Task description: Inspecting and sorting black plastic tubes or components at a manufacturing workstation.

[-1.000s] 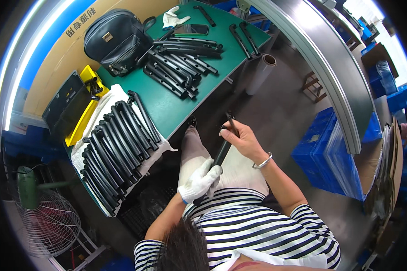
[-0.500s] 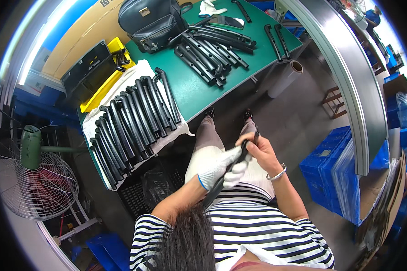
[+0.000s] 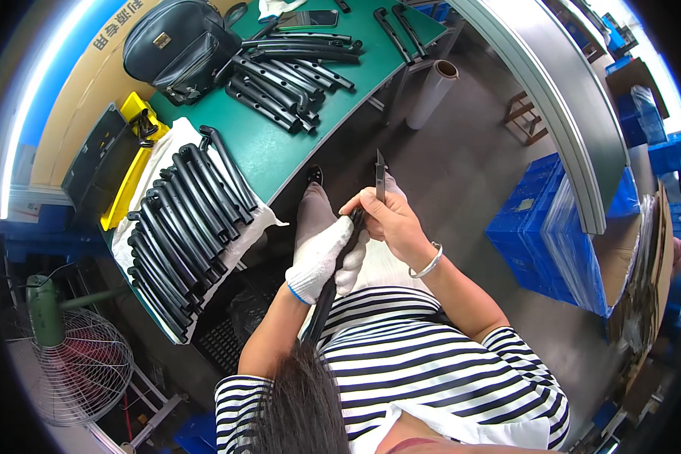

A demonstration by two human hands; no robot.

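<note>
My left hand (image 3: 310,261), in a white knitted glove with a blue cuff edge, is closed around a black tube (image 3: 322,312). The tube slants up from my striped shirt, its upper end just above the glove. My bare right hand (image 3: 395,223), with a bangle at the wrist, grips a slim craft knife (image 3: 380,181), blade pointing away from me. Its fingertips are close to the tube's upper end; whether they touch it I cannot tell. To the left, several black tubes (image 3: 183,219) with bent ends lie in a row on a white cloth (image 3: 259,221).
The green table (image 3: 251,155) also carries a pile of black tubes (image 3: 280,87), a dark backpack (image 3: 178,57), a phone (image 3: 310,18) and a yellow bin (image 3: 125,185). A wire-caged fan (image 3: 83,371) stands at left, blue crates (image 3: 526,219) at right, a film roll (image 3: 433,94) beyond.
My right hand has turned and opened a small gap from the glove, bringing the knife blade into plain sight. The table has shifted left and up in view.
</note>
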